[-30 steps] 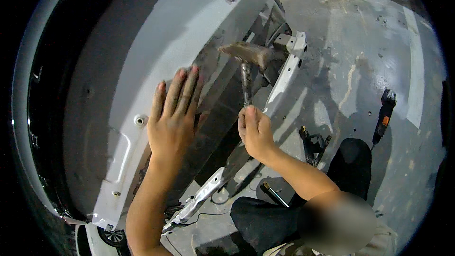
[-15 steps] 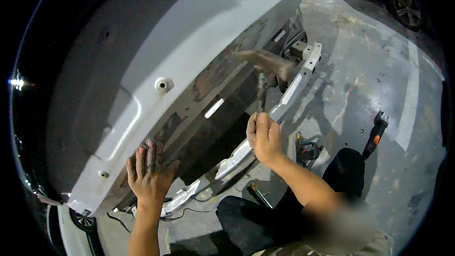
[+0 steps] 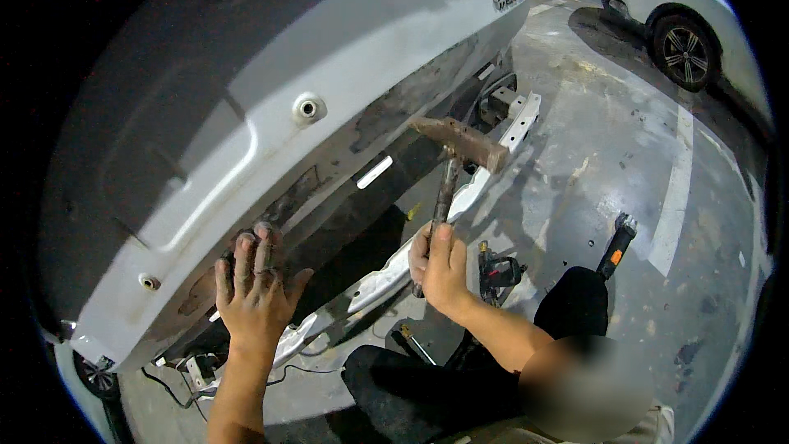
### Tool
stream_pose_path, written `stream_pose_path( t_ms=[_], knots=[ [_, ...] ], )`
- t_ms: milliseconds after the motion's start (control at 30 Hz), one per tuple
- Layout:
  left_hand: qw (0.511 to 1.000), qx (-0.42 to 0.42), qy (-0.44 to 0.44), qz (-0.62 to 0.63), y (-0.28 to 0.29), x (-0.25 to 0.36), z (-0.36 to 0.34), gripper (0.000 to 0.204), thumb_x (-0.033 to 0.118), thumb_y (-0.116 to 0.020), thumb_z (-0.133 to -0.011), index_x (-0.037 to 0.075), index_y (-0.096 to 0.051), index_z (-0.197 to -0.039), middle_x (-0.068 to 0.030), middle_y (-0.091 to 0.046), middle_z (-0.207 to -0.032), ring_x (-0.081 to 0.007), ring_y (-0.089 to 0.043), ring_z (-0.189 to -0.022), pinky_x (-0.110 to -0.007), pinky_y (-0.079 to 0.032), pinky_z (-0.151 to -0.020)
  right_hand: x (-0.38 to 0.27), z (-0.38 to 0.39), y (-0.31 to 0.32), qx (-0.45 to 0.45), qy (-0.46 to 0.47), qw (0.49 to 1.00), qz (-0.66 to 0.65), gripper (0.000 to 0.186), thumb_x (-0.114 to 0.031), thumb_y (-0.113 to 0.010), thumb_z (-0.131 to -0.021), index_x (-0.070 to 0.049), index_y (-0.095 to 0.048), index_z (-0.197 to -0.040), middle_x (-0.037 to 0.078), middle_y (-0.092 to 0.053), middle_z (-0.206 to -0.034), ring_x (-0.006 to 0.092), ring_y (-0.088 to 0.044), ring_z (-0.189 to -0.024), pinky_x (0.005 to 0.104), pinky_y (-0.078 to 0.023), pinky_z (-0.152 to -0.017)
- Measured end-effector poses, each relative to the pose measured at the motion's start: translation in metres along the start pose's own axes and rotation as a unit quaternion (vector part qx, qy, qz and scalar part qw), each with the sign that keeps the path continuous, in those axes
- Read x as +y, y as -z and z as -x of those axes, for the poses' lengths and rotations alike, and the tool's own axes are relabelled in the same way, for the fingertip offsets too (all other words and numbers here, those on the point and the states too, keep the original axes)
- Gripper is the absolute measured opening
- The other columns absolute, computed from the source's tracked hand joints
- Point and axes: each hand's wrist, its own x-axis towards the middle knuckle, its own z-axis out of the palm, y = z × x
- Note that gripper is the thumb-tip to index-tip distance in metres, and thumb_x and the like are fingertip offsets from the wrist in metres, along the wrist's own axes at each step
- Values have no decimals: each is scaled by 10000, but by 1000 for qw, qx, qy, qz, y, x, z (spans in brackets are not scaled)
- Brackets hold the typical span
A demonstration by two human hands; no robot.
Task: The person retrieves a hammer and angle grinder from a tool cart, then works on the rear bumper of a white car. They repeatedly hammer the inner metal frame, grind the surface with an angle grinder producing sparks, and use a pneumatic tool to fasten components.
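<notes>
My right hand [image 3: 445, 270] is wrapped round the handle of a hammer [image 3: 464, 142]. Its long, worn brown head is up in front of the dented grey-white car panel [image 3: 362, 57], with one tip near the panel's lower, scuffed band. Whether that tip touches the metal I cannot tell. My left hand [image 3: 256, 284] lies flat on the dirty lower part of the panel, fingers spread and fingertips blackened, holding nothing. Below the panel runs a bare white bumper beam [image 3: 370, 289], and my right hand is just over it.
On the grey floor lie a black tool with an orange mark [image 3: 617, 251], a black power tool [image 3: 498, 273] and a thin metal tool [image 3: 417, 344]. A cable [image 3: 300, 368] trails below the beam. A white car [image 3: 699, 0] stands at the far right.
My right hand and the hammer are lower in the picture, and the hammer is less smeared by motion. My left hand stays flat on the panel. The view has shifted, showing more of the white car.
</notes>
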Motion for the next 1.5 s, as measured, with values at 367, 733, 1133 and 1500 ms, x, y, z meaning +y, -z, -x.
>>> stream_pose_path(
  t_ms=[367, 733, 1133, 1500],
  knots=[
    [998, -6, 54, 13, 15, 8, 3, 333, 400, -680, -777, 160, -689, -1009, 4, -456, -1419, -204, -430, -1294, -447, -267, -1089, 2, 8, -4, -45, 58, 992, 105, 468, -395, -362, -1007, -72, -413, -673, -33, -378, -571, 71, -341, -513, 260, -267, -463],
    [998, -1, 55, 5, 21, -7, 31, 339, 316, -696, -768, 139, -653, -1053, -45, -461, -1407, -237, -438, -1285, -497, -300, -1079, 31, 27, -26, -115, 102, 974, 165, 481, -463, -377, -986, -59, -405, -727, -17, -393, -592, 62, -361, -500, 225, -264, -449],
    [983, -16, 177, -47, 28, -39, 104, 511, 372, -660, -806, 106, -596, -1237, -72, -425, -1422, -266, -372, -1324, -540, -262, -1098, 52, 52, -50, -128, 153, 960, 196, 376, -354, -438, -987, -33, -437, -790, -13, -388, -663, 73, -350, -562, 236, -286, -488],
    [979, 4, 195, -57, 16, -31, 105, 580, 395, -657, -808, 54, -550, -1264, -132, -388, -1440, -334, -343, -1340, -538, -247, -1101, 57, 59, -67, -164, 122, 958, 201, 393, -360, -422, -987, -34, -425, -767, -10, -379, -659, 78, -378, -586, 237, -294, -509]
  ],
)
